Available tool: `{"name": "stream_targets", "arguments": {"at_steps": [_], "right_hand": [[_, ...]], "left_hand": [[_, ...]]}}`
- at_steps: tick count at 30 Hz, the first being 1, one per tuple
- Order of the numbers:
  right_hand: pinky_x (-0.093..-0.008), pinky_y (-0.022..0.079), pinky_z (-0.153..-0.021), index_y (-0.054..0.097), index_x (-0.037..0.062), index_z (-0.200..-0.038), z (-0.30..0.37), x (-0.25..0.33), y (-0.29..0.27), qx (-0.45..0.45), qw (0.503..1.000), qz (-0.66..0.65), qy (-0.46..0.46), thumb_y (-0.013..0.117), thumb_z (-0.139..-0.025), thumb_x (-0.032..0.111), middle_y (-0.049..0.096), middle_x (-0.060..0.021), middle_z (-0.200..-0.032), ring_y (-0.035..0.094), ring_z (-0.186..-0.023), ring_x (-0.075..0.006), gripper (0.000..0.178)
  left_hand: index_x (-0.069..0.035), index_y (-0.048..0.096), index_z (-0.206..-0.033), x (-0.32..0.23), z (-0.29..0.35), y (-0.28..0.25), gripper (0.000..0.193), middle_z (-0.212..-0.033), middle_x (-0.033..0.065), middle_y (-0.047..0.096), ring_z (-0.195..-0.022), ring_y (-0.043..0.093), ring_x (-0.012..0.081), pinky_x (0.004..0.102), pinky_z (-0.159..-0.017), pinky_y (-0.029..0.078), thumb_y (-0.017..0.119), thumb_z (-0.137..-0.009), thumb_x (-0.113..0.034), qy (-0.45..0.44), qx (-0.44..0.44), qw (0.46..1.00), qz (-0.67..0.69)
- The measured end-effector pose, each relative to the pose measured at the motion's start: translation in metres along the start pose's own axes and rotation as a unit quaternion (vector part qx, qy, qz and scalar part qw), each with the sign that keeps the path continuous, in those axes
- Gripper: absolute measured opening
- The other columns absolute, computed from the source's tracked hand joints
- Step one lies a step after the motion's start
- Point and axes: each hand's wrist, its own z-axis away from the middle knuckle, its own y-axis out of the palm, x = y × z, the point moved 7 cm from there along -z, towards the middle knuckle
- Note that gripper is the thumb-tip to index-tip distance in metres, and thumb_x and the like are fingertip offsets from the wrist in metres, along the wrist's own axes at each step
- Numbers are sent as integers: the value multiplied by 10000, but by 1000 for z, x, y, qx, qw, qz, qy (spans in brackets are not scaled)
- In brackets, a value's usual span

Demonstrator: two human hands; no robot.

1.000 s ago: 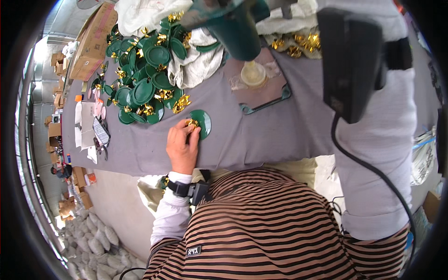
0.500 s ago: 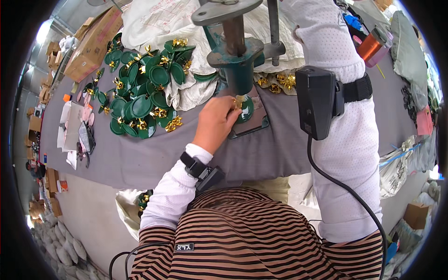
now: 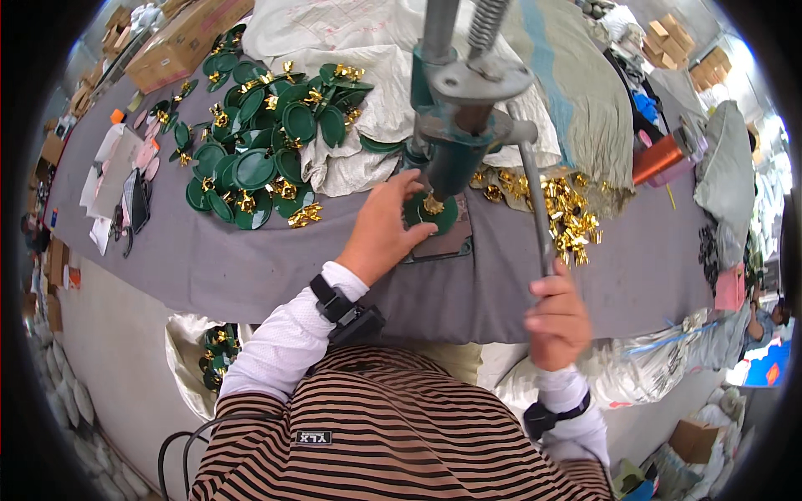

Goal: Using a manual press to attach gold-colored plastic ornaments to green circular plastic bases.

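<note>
A hand press [image 3: 459, 150] in dark green metal stands over a flat base plate [image 3: 455, 243]. Beneath its ram lies a round green disc [image 3: 449, 219] with a small gold piece [image 3: 432, 204] upright on it, close to the ram's lower end. My left hand [image 3: 380, 227] holds the disc by its left side, thumb at the near edge and fingers toward the far edge. The long metal lever [image 3: 535, 196] slants down from the press on the right. Around its lower end my right hand [image 3: 558, 321] is closed.
Green discs with gold bows [image 3: 253, 169] are heaped left of the press. Loose gold bows [image 3: 572, 219] lie right of the lever. White sacks [image 3: 334, 54] lie behind. An orange bottle [image 3: 660, 160] lies at the right, a cardboard box [image 3: 180, 46] at the far left.
My right hand has come down toward me with the lever, from high up to near the table's front edge. My left hand's fingers have spread from the gold piece to the disc's edge.
</note>
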Motion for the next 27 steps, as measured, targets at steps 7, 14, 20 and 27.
{"name": "stream_targets", "arguments": {"at_steps": [7, 14, 20, 27], "right_hand": [[-482, 484, -855, 690, 90, -798, -83, 26, -8, 17, 998, -53, -23, 548, -891, 172, 570, -68, -722, 597, -751, -223, 189], [-187, 355, -495, 549, -42, -1242, -296, -94, 22, -121, 951, -238, 159, 472, -995, 212, 610, -61, -841, 469, -575, -81, 363], [-141, 399, -530, 552, -50, -1213, -297, -99, 37, -74, 965, -207, 142, 482, -1012, 292, 600, -52, -848, 528, -655, -61, 402], [-144, 370, -505, 543, -59, -1210, -297, -87, 26, -62, 972, -195, 112, 519, -1003, 309, 600, -63, -866, 519, -643, -55, 423]], "left_hand": [[-33, 485, -1317, 13, -7, 13, 680, -1029, 109, 652, -972, 606, 285, 371, -838, 495, 800, -723, -132, 26, -33, 998, -40], [-48, 455, -1347, 20, 4, -2, 653, -1016, 99, 663, -968, 615, 265, 367, -857, 501, 757, -774, -132, 4, -21, 999, 38], [-49, 521, -1267, 70, 76, -102, 581, -1025, 98, 670, -999, 620, 283, 370, -898, 500, 766, -745, -118, -48, 26, 997, -55], [-40, 618, -966, 50, 33, -203, 287, -1167, 122, 582, -1112, 523, 336, 421, -911, 452, 648, -686, 15, 132, -137, 893, -408]]}}
